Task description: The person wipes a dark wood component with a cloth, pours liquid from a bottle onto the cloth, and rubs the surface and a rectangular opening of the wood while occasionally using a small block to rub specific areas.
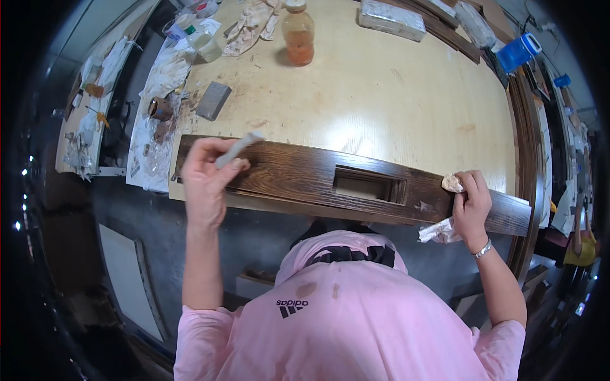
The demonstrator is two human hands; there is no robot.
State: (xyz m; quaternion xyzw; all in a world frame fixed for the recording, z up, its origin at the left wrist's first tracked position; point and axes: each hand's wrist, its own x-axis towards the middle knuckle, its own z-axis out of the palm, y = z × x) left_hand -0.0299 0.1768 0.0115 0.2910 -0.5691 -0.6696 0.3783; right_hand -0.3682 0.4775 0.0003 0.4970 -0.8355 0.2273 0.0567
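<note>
A dark brown wooden board [289, 170] with a rectangular cutout lies along the near edge of the table, its right end reaching past the tabletop. Over the board's left part is my left hand [208, 166], its fingers closed on a thin grey strip [239, 150]; motion blurs the strip, so its exact kind is unclear. My right hand [472, 203] is at the board's right part, closed on a crumpled whitish cloth [452, 183]. More of the cloth hangs below that hand, at the board's near edge.
On the table [381, 108] sit a grey block [214, 100], a jar of orange liquid [298, 38], a stained rag [253, 25] and a wrapped bar [392, 20]. Left is a side surface with a brown-stained cup [160, 108]. A blue container [518, 53] stands far right. Another person [579, 247] shows at the right rim.
</note>
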